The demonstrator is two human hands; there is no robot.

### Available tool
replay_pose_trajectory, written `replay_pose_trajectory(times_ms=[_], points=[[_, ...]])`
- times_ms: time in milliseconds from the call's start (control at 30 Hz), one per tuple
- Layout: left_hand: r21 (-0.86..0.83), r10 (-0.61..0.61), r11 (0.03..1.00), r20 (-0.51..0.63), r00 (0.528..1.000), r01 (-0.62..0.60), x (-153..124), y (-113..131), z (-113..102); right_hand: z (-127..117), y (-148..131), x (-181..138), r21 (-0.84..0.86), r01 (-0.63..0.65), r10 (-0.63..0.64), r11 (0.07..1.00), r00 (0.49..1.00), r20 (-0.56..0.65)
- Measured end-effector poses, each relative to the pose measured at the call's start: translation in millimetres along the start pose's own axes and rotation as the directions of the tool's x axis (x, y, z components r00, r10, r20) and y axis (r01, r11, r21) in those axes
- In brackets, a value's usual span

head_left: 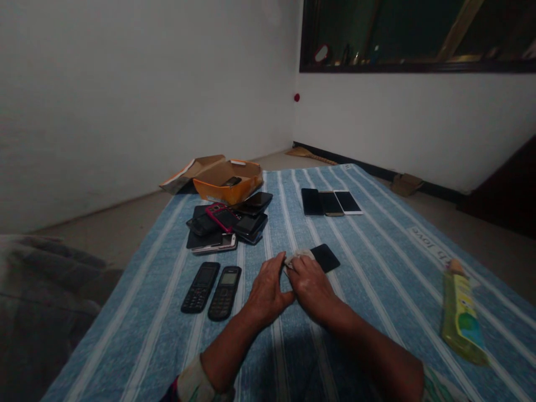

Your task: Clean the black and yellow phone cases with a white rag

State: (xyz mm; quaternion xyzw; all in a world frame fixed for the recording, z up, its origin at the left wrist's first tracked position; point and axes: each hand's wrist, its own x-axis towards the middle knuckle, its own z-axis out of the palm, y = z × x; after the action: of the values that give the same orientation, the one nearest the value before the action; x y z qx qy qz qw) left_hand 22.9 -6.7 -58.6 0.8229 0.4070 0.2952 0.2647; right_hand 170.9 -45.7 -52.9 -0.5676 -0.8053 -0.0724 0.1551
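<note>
A dark smartphone (326,258) lies flat on the striped cloth in front of me, its left end covered. My right hand (313,286) presses a crumpled pale wiping cloth (302,254) onto the phone, fingers bent over it. At the phone's covered left end, my left hand (268,291) curves with thumb and fingers around the edge; the exact contact is partly hidden. Left of my hands, two keypad phones, one black (201,287) and one with a pale screen (225,293), rest side by side.
A pile of phones (224,220) lies before an open orange box (230,187) with a phone inside. Three smartphones (330,202) form a row farther back. A bottle of yellow-green liquid (463,318) lies at right on the blue striped cloth (377,268).
</note>
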Motion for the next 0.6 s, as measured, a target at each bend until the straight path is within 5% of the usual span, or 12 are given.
replay_pose_trajectory(times_ms=[600], points=[[0.064, -0.027, 0.998, -0.03, 0.999, 0.029, 4, 1, -2, -4, -2, 17, -0.002, -0.028, 0.028, 1.0, 0.999, -0.039]])
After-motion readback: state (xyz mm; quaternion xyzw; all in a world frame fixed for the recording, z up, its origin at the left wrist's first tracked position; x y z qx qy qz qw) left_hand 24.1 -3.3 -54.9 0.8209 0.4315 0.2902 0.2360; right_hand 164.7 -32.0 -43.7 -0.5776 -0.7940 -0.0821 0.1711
